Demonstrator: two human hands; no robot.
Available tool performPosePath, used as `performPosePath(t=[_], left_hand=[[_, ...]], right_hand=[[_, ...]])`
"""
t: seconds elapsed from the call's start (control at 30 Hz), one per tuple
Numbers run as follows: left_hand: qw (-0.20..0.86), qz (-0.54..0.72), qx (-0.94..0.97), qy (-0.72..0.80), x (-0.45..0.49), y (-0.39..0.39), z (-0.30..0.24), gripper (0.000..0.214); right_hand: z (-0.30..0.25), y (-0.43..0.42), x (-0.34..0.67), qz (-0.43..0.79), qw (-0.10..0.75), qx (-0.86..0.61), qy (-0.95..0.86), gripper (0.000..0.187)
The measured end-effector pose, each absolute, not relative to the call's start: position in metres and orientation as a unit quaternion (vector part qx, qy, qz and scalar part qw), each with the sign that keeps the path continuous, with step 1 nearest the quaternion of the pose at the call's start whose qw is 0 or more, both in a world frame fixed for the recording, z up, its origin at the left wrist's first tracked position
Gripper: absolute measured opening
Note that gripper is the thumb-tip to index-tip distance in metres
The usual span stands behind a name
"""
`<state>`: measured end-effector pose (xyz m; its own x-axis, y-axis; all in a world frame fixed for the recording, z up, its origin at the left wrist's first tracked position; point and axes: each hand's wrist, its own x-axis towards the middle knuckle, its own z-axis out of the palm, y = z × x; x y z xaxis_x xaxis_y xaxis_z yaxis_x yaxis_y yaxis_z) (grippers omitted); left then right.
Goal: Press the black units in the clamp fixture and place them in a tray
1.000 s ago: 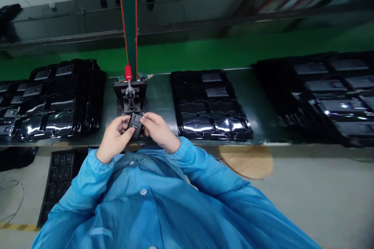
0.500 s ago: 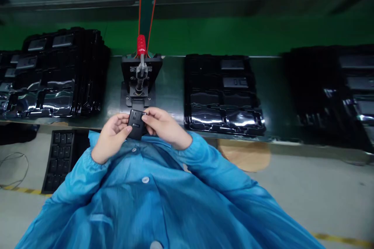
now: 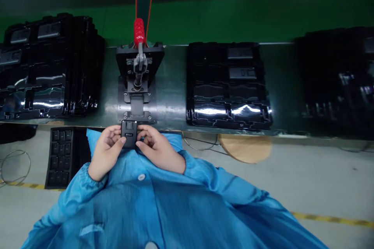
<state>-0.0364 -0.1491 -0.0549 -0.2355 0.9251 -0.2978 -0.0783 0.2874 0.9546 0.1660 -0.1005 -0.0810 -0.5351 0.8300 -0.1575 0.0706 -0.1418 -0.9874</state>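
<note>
Between my two hands is a small black plastic device (image 3: 129,135) with pale lettering on its face and a slot near its top. My left hand (image 3: 107,148) grips its left side, thumb on the front and fingers curled behind. On the opposite edge, my right hand (image 3: 157,147) pinches the device between thumb and curled fingers. The device is held in front of my blue coat, just at the bench's near edge. Directly beyond it stands a toggle clamp press (image 3: 139,68) with a red handle (image 3: 139,32). Its base plate (image 3: 137,107) bears nothing that I can see.
A tall stack of glossy black trays (image 3: 49,70) stands left on the green bench (image 3: 172,85). A lower tray stack (image 3: 228,85) with two dark parts lies right of the press, another stack (image 3: 339,81) farther right. Below are a black compartment tray (image 3: 60,157) and a round wooden stool (image 3: 245,148).
Both hands have drawn the black device back from the press toward my body, uncovering the base plate. My right thumb has moved from the device's face to its lower right edge. The view has shifted slightly.
</note>
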Motion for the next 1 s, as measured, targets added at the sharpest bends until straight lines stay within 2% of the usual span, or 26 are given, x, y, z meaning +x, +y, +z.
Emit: performPosePath(t=[0.23, 0.37, 0.57, 0.77, 1.0], left_hand=[[0.479, 0.508, 0.386, 0.603, -0.028, -0.102, -0.055, 0.036], [0.431, 0.471, 0.460, 0.617, -0.030, -0.081, -0.056, 0.038], [0.346, 0.389, 0.543, 0.658, -0.035, -0.064, -0.063, 0.042], [0.280, 0.367, 0.573, 0.677, -0.038, -0.059, -0.071, 0.041], [0.260, 0.344, 0.583, 0.688, -0.040, -0.053, -0.072, 0.042]], right_hand=[[-0.079, -0.075, 0.163, 0.577, 0.335, -0.397, -0.630, 0.059], [-0.080, -0.052, 0.164, 0.576, 0.316, -0.411, -0.632, 0.059], [-0.076, -0.029, 0.166, 0.556, 0.287, -0.442, -0.642, 0.056], [-0.079, -0.018, 0.161, 0.525, 0.272, -0.455, -0.666, 0.049], [-0.081, -0.010, 0.161, 0.448, 0.269, -0.461, -0.718, 0.042]])
